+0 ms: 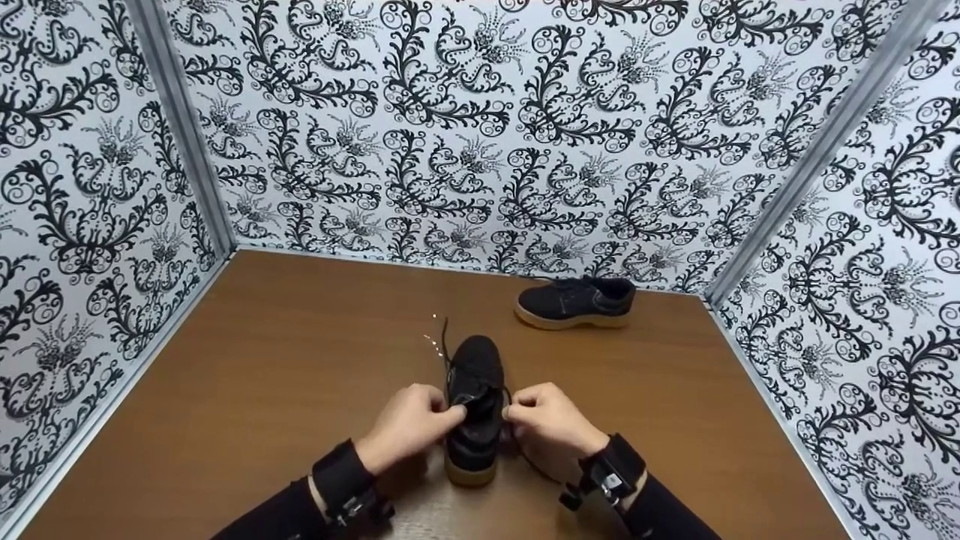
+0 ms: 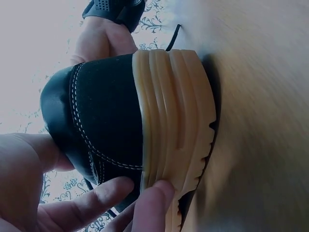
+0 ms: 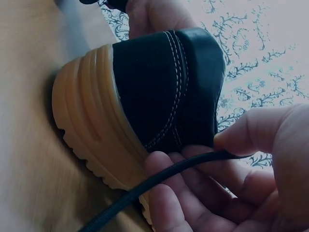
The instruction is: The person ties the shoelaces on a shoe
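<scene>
Near shoe (image 1: pixel 480 424) between the fingers (image 2: pixel 108 192)

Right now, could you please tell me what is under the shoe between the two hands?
The brown tabletop lies under the black shoe, showing around its tan sole. The patch directly beneath is covered, so I cannot tell whether anything small lies there.

Black-scrolled white walls (image 1: pixel 450 135) on three sides; grey corner strips (image 1: pixel 182 124); brown tabletop (image 1: pixel 300 337).
</scene>
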### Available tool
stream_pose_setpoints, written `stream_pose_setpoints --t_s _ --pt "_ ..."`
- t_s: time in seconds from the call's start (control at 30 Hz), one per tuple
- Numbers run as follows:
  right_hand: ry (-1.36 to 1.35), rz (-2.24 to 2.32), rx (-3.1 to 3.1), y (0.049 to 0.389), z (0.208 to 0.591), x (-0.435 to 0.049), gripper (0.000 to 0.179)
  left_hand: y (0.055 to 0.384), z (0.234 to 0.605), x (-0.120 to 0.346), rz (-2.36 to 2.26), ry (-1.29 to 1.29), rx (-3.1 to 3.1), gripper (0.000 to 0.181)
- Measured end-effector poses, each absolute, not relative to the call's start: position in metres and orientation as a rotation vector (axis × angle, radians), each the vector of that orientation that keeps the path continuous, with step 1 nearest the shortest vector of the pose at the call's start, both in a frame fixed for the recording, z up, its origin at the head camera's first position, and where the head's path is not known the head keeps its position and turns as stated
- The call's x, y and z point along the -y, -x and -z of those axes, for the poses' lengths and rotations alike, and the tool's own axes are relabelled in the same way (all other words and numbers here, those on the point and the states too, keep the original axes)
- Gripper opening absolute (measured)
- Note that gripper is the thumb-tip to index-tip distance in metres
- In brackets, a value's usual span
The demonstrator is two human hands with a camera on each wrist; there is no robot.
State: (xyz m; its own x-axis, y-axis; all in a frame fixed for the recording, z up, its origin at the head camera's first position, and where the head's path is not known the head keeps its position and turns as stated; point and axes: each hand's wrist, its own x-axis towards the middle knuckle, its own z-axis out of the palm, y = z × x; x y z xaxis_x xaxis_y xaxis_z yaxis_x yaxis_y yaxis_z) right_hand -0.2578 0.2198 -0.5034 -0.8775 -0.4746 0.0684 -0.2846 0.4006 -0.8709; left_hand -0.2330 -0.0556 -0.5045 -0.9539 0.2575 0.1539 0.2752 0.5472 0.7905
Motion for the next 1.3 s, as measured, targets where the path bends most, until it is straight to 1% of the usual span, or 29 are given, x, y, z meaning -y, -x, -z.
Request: stream_pose_setpoints --t_s 0.2,0.5,0.77,0.93,1.03,1.1,1.17,1.3 --pt "0.595 1.489 -2.35 0.259 0.503 -0.222 0.029 0.231 0.505 0.054 1.374 0.485 2.746 0.045" --pt "0.612 1.476 -2.381 0.261 0.501 -0.227 0.036 0.235 0.507 0.05 1.317 0.506 2.72 0.046" --pt "0.641 1.401 -2.399 0.257 0.498 -0.227 0.025 0.227 0.507 0.048 1.341 0.532 2.742 0.048" --pt "0.675 1.382 -2.367 0.262 0.498 -0.23 0.028 0.227 0.506 0.049 1.296 0.543 2.748 0.051" --pt "0.709 1.368 -2.364 0.265 0.496 -0.233 0.037 0.23 0.507 0.05 1.228 0.556 2.727 0.051" --pt "0.727 1.358 -2.366 0.268 0.495 -0.236 0.041 0.233 0.509 0.05 1.193 0.572 2.684 0.048" --pt "0.738 1.353 -2.359 0.27 0.493 -0.239 0.04 0.236 0.512 0.05 1.188 0.609 2.614 0.04" --pt "0.742 1.393 -2.289 0.276 0.494 -0.246 0.029 0.245 0.518 0.046 1.273 0.706 2.468 0.023"
